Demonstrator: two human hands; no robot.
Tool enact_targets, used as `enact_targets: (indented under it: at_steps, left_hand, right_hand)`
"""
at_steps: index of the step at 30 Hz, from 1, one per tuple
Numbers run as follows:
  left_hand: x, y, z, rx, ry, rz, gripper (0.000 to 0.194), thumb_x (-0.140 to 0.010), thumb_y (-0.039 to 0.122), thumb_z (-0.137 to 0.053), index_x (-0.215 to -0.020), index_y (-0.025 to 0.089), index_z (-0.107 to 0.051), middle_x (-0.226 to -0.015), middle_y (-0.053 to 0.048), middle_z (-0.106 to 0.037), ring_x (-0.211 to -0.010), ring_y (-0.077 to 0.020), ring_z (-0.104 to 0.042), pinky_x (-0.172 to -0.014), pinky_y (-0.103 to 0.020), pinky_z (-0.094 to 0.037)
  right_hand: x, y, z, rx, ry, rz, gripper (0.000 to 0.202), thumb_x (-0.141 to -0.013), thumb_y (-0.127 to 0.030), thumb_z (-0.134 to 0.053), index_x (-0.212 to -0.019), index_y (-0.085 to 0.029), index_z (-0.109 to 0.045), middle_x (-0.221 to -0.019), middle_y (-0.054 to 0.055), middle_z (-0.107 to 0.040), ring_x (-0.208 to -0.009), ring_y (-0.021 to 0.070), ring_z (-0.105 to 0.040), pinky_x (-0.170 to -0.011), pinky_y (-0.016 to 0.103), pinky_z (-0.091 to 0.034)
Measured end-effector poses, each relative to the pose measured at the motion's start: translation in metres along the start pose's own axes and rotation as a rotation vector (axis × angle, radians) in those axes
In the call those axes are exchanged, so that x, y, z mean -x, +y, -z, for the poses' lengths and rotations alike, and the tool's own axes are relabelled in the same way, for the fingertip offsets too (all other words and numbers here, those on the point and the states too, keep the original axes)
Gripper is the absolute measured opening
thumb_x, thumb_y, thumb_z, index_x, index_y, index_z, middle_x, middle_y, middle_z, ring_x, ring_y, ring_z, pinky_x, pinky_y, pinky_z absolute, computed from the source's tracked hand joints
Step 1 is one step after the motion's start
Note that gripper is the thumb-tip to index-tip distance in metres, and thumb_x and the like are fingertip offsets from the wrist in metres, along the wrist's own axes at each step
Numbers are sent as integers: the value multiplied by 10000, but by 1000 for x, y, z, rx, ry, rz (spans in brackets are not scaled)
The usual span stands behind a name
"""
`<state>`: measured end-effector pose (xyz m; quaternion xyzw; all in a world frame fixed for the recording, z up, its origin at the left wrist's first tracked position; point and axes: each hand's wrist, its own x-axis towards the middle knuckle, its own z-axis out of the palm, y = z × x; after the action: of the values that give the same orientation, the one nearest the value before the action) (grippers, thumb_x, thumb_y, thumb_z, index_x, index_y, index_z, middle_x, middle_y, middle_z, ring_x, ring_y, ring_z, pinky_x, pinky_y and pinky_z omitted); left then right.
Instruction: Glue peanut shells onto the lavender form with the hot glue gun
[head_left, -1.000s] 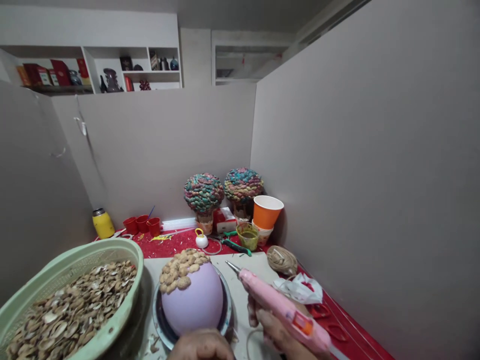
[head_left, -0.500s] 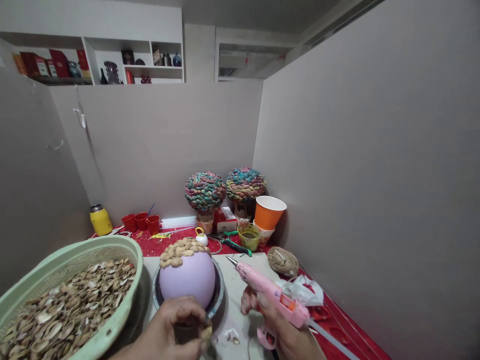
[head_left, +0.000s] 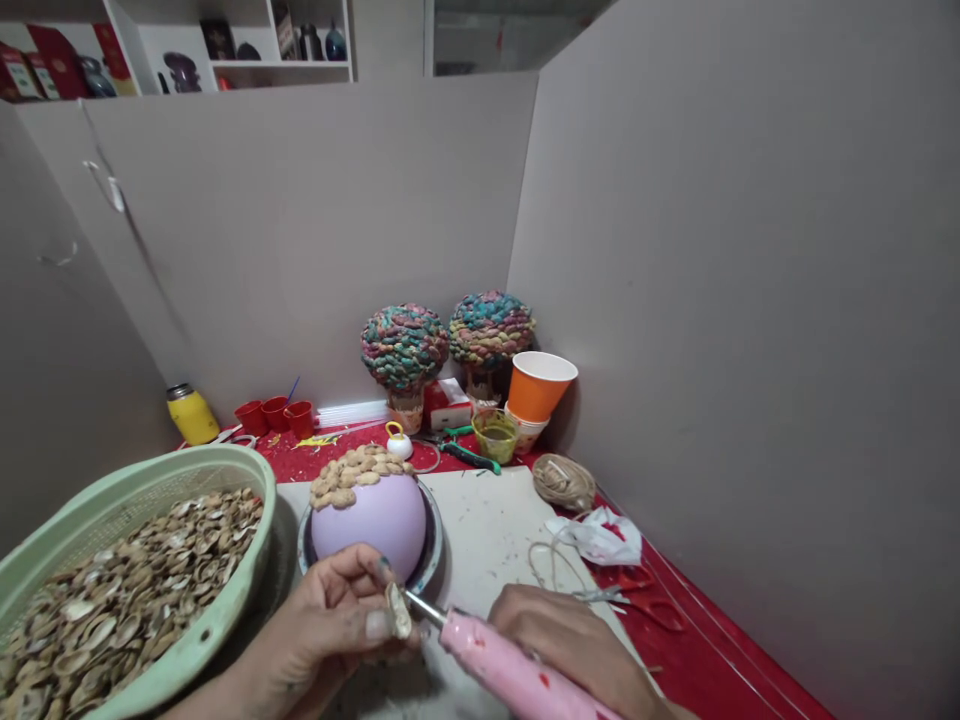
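Observation:
Between its thumb and fingers, my left hand [head_left: 330, 625] pinches a peanut shell half [head_left: 398, 611], hollow side showing. My right hand [head_left: 574, 650] is wrapped round a pink glue gun [head_left: 502, 660], whose metal tip touches or nearly touches the shell's edge. Behind my left hand, a lilac ball [head_left: 371, 525] sits in a dark round bowl [head_left: 435, 560]. Peanut shells [head_left: 356, 473] cover the ball's upper part.
A green basket [head_left: 259, 500] of shells stands at the left. Farther back are two colourful shell-covered trees [head_left: 405, 347], red cups [head_left: 300, 420], green-handled pliers [head_left: 471, 458] and an orange cup [head_left: 540, 388]. Twine [head_left: 564, 482] and red scissors [head_left: 652, 605] lie at the right.
The glue gun has swung left and down, bringing its tip to the shell in my left hand. That shell now shows its hollow side. The view has tilted downward.

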<state>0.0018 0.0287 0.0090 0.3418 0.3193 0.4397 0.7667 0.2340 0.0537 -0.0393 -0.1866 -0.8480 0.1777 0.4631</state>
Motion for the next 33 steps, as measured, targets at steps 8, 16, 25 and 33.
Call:
enact_targets:
  at_steps: [8, 16, 25, 33]
  left_hand:
    - [0, -1, 3, 6, -15, 3, 289, -630, 151, -855, -826, 148, -644, -720, -2, -659, -639, -103, -621, -659, -237, -494]
    - [-2, -3, 4, -14, -13, 0, 253, -650, 181, -846, -787, 143, -636, -699, 13, -622, -629, -104, -611, -641, -233, -486]
    - [-3, -4, 5, -7, -13, 13, 260, -635, 164, -849, -789, 138, -642, -711, -3, -635, -640, -99, -598, -636, -216, -471]
    - [-3, -4, 4, -26, -6, 20, 265, -632, 182, -850, -781, 137, -635, -705, 4, -608, -628, -89, -556, -636, -220, -459]
  right_hand:
    - [-6, -6, 0, 1, 49, 132, 415, -1022, -470, -284, -758, -220, -484, -595, 12, -596, -517, 126, -528, -503, 236, -387]
    - [0, 0, -3, 116, 11, 144, 413, -1048, -342, -226, -719, -213, -439, -582, 4, -566, -505, 125, -481, -504, 270, -339]
    - [0, -2, -3, 134, 13, 146, 435, -1044, -332, -237, -693, -212, -464, -567, 12, -571, -494, 135, -497, -498, 280, -331]
    - [-3, -5, -1, 202, -7, 169, 491, -1050, -286, -198, -634, -209, -447, -525, 10, -539, -469, 131, -453, -485, 285, -296]
